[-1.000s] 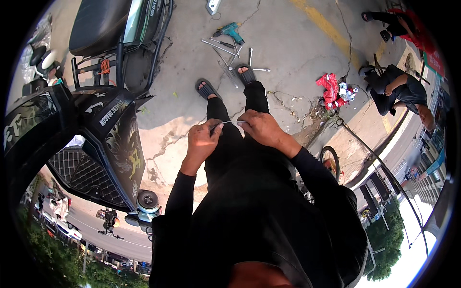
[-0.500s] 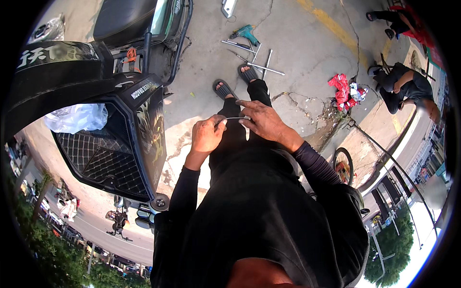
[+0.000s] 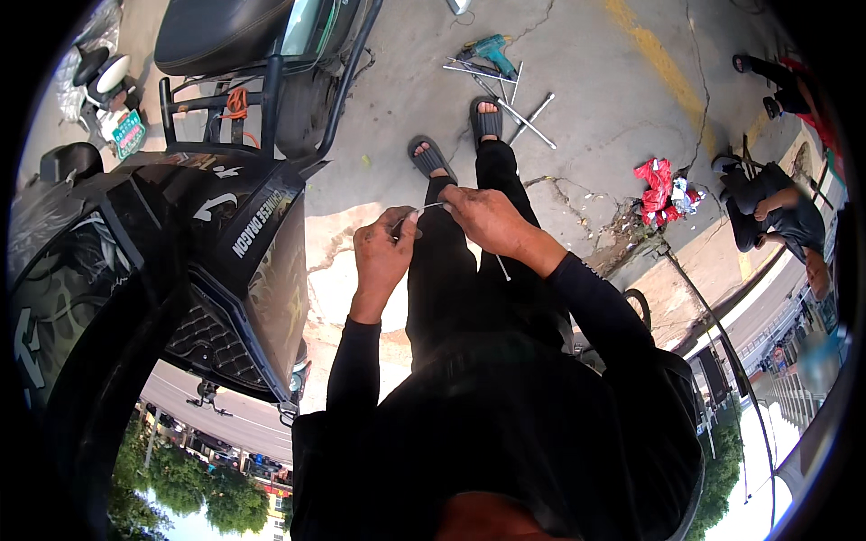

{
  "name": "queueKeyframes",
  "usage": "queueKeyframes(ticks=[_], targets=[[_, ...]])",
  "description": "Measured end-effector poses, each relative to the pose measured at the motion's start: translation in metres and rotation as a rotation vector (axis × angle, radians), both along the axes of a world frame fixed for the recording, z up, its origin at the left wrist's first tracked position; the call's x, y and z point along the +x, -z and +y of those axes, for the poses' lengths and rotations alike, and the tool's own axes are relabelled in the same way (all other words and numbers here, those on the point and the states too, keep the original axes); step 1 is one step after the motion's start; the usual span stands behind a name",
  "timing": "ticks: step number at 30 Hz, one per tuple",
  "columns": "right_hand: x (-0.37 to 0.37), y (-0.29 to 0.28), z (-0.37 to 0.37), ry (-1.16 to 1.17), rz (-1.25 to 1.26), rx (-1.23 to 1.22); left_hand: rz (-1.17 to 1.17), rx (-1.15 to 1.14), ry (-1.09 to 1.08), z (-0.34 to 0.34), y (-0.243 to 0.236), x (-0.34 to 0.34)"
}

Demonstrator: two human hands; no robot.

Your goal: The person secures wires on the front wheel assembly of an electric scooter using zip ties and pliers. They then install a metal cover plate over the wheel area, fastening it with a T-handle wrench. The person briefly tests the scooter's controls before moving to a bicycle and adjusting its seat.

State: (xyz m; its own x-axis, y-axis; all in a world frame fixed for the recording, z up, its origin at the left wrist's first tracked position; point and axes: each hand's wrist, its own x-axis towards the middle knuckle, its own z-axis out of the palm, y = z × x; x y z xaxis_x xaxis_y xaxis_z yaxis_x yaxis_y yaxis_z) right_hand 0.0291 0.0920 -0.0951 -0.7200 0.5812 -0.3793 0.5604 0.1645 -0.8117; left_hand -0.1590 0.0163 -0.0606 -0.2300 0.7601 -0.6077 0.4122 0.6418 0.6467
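A thin pale wire (image 3: 433, 206) runs in a slight arc between my two hands, above my dark trousers. My left hand (image 3: 383, 257) is closed, pinching one end between thumb and fingers. My right hand (image 3: 492, 221) is closed on the other side, fingertips pressed together. A thin length with a white tip (image 3: 503, 270) sticks out below my right hand; whether it belongs to the same wire I cannot tell. Left of my hands stands a black storage box (image 3: 271, 243) with a quilted lining (image 3: 215, 335), its opening largely hidden by dark panels.
A teal power drill (image 3: 492, 54) and metal cross wrenches (image 3: 528, 122) lie on the concrete beyond my sandalled feet. A black vehicle seat (image 3: 221, 36) and metal frame are at the far left. Red and white plastic litter (image 3: 658, 189) lies right, near a seated person (image 3: 776, 207).
My view has shifted, and dark panels now cover most of the box's opening and the plastic bag. A white-tipped length shows below my right hand. Both hands still grip the wire.
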Motion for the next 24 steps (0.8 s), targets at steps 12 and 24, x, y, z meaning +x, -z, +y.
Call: queueKeyframes(ticks=[12, 24], targets=[[-0.063, 0.348, 0.091, 0.399, -0.21, -0.612, 0.088, -0.065, -0.506, 0.043, 0.283, 0.008], [-0.191, 0.575, 0.194, 0.467, 0.508, -0.339, 0.587, 0.241, 0.102, 0.093, 0.522, -0.086]])
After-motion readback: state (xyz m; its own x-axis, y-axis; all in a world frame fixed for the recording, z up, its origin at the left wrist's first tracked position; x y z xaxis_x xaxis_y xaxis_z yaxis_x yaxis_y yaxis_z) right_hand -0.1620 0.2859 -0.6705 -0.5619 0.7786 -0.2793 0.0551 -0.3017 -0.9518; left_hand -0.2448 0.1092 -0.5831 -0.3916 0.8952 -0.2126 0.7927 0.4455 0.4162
